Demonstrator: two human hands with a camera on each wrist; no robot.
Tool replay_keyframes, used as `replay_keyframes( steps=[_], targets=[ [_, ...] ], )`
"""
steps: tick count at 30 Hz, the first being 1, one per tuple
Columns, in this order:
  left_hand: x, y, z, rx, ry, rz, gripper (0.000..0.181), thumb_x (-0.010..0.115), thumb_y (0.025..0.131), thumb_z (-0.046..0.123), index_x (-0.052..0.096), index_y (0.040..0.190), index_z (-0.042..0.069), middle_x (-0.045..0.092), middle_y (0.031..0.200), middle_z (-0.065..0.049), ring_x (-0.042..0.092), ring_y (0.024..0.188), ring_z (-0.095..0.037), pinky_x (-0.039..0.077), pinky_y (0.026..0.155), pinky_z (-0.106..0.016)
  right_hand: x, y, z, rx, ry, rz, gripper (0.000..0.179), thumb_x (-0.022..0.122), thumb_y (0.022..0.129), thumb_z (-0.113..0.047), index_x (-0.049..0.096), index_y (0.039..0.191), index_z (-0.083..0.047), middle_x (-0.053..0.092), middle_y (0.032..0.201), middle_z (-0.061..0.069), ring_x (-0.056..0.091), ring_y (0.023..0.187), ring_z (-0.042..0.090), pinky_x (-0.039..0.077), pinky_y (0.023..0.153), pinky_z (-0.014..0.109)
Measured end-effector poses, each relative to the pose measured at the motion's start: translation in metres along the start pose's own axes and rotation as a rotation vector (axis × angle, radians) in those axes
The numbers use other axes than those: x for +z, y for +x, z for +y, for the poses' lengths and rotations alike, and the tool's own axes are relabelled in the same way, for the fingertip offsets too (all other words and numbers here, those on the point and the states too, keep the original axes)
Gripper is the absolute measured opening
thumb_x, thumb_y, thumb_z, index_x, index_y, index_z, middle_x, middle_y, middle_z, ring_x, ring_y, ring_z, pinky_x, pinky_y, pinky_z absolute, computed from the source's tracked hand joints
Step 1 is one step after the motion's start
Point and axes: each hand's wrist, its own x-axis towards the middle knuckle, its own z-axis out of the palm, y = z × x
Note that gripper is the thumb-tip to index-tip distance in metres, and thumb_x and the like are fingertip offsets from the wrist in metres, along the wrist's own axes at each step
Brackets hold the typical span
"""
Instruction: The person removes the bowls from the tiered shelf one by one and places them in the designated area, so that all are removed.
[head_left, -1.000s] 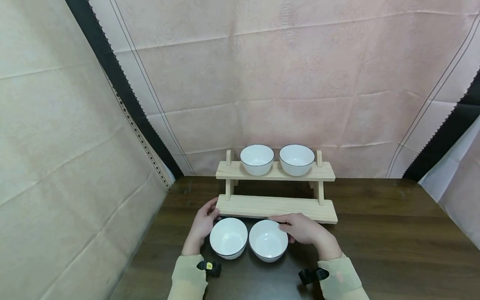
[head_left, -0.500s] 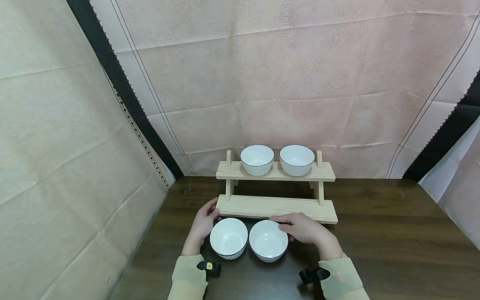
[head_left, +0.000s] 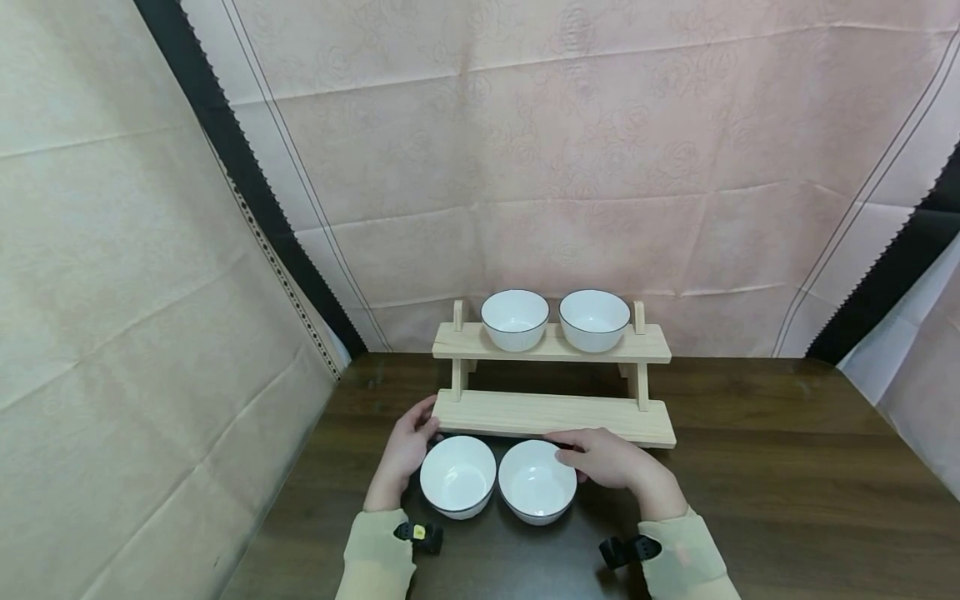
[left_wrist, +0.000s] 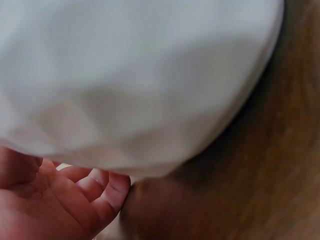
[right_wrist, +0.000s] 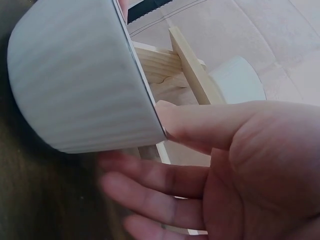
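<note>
Two white bowls with dark rims stand side by side on the table, a left bowl and a right bowl. Behind them is a two-tier wooden stand. My left hand lies beside the left bowl, fingertips by the stand's lower left end; in the left wrist view the bowl hides part of its loosely bent fingers. My right hand reaches the right bowl from the right. In the right wrist view its thumb touches the rim, while the other fingers extend loosely below the bowl.
Two more white bowls, one at left and one at right, sit on the stand's upper shelf. Pale cloth hangs behind and to the sides of the dark wooden table.
My right index fingertip has drawn back very slightly to the right along the stand's front edge. The bowls, the stand and my left hand stay where they were.
</note>
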Motion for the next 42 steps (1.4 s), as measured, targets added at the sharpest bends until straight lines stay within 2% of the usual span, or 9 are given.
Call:
replay_keyframes(
  steps=[15,24,25,28,32,36,42],
  targets=[
    [-0.002,0.002,0.001,-0.005,-0.006,0.003,0.04,0.047,0.098,0.025,0.044,0.138,0.025,0.057,0.117,-0.003,0.06,0.092,-0.02,0.049,0.08,-0.035,-0.003,0.0,0.0,-0.008,0.006,0.015,0.037,0.054,0.094,-0.032,0.056,0.13,-0.024,0.062,0.116,0.001,0.061,0.078,0.019,0.048,0.068,0.033],
    [-0.002,0.001,0.001,-0.019,-0.013,-0.004,0.04,0.047,0.098,0.025,0.044,0.138,0.026,0.057,0.116,-0.003,0.06,0.092,-0.02,0.048,0.078,-0.034,-0.005,0.002,0.006,-0.055,0.007,0.035,0.035,0.052,0.096,-0.032,0.056,0.129,-0.025,0.06,0.123,-0.002,0.061,0.083,0.012,0.051,0.074,0.033],
    [-0.002,0.0,0.001,-0.023,-0.012,-0.005,0.04,0.047,0.098,0.026,0.044,0.138,0.026,0.057,0.117,-0.004,0.06,0.092,-0.021,0.048,0.078,-0.034,-0.005,0.002,0.006,-0.059,-0.005,0.046,0.035,0.051,0.096,-0.032,0.056,0.129,-0.025,0.06,0.123,-0.002,0.06,0.084,0.012,0.05,0.075,0.033],
    [-0.003,-0.001,0.002,-0.039,-0.006,-0.009,0.042,0.049,0.097,0.03,0.043,0.139,0.026,0.057,0.118,-0.004,0.06,0.095,-0.021,0.048,0.077,-0.034,-0.005,0.003,0.004,-0.056,0.0,0.095,0.034,0.052,0.096,-0.032,0.055,0.129,-0.026,0.066,0.108,0.001,0.06,0.084,0.017,0.049,0.07,0.033],
    [-0.005,-0.002,0.003,-0.047,0.005,-0.003,0.045,0.049,0.096,0.036,0.043,0.14,0.026,0.053,0.126,-0.005,0.056,0.108,-0.024,0.05,0.081,-0.038,-0.008,0.005,0.0,-0.067,0.067,0.204,0.031,0.052,0.096,-0.028,0.057,0.127,-0.026,0.065,0.086,0.003,0.061,0.083,0.022,0.048,0.067,0.031],
    [-0.006,0.001,0.006,-0.033,0.021,0.025,0.044,0.047,0.097,0.037,0.043,0.139,0.025,0.05,0.131,-0.005,0.051,0.117,-0.026,0.048,0.09,-0.045,-0.012,0.005,-0.003,-0.084,0.172,0.306,0.028,0.051,0.097,-0.024,0.06,0.123,-0.024,0.066,0.086,0.004,0.062,0.084,0.02,0.051,0.075,0.03],
    [-0.008,0.014,0.016,0.082,0.132,0.075,0.042,0.046,0.098,0.034,0.047,0.136,0.019,0.056,0.123,-0.004,0.052,0.116,-0.023,0.042,0.098,-0.045,-0.016,0.005,0.0,-0.094,0.257,0.394,0.026,0.049,0.097,-0.027,0.059,0.122,-0.028,0.066,0.092,0.007,0.064,0.084,0.019,0.054,0.075,0.033]
  ],
)
